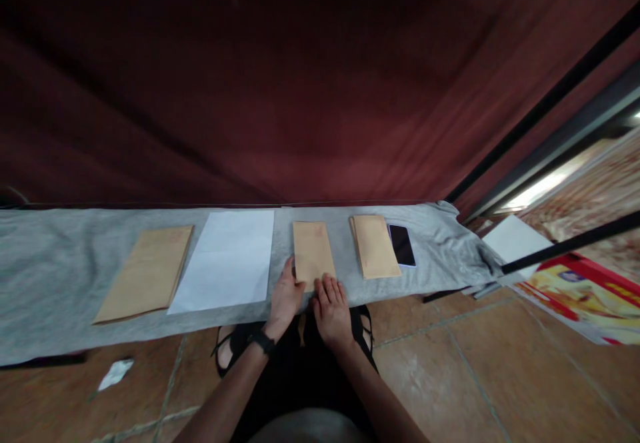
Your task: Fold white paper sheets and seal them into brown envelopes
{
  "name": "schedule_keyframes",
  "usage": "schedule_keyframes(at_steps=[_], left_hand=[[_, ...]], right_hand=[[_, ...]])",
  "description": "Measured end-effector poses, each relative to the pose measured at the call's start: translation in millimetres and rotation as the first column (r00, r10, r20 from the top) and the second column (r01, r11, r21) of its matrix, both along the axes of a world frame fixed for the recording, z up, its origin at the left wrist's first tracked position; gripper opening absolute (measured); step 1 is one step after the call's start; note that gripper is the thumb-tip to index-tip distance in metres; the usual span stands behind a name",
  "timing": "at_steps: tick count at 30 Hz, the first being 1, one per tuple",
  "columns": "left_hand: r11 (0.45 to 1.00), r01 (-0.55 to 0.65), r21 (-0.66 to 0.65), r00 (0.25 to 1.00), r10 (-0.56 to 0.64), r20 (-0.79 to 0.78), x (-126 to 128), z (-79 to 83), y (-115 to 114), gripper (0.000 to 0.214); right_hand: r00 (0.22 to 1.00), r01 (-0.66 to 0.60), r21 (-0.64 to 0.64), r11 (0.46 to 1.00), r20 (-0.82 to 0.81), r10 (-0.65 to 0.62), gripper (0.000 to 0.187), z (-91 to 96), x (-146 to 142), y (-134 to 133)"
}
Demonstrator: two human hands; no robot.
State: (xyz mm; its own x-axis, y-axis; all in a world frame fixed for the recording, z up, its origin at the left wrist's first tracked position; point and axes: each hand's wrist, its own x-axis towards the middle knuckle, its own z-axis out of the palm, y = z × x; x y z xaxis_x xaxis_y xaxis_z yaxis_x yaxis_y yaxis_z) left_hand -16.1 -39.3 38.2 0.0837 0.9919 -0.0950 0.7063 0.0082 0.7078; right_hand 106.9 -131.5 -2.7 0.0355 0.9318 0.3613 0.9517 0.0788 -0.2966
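A small brown paper envelope (313, 250) lies upright in front of me on a grey cloth. My left hand (286, 298) is at its lower left corner, thumb on the paper and fingers curled along the left edge. Flat over the lower right corner rests my right hand (331, 310), its fingers stretched out on the paper. To the right is a small stack of similar brown envelopes (376, 246). White paper (227, 260) lies to the left, and beyond it a larger stack of brown envelopes (145, 273).
The grey cloth (50, 263) covers a long narrow bench. A phone (401, 245) lies beside the right-hand envelopes. Behind the bench hangs a dark red curtain (300, 130). Black bars (575, 240) and a red and yellow printed box (585, 293) are at the right. Crumpled white tissue (115, 374) lies on the tiled floor.
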Motion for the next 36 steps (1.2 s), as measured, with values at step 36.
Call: schedule_keyframes(at_steps=[36], left_hand=[[0.574, 0.798, 0.184, 0.582, -0.655, -0.482, 66.4, -29.4, 146.6, 0.058]], right_hand=[[0.976, -0.219, -0.066, 0.974, -0.031, 0.217, 0.051, 10.6, 35.2, 7.8]])
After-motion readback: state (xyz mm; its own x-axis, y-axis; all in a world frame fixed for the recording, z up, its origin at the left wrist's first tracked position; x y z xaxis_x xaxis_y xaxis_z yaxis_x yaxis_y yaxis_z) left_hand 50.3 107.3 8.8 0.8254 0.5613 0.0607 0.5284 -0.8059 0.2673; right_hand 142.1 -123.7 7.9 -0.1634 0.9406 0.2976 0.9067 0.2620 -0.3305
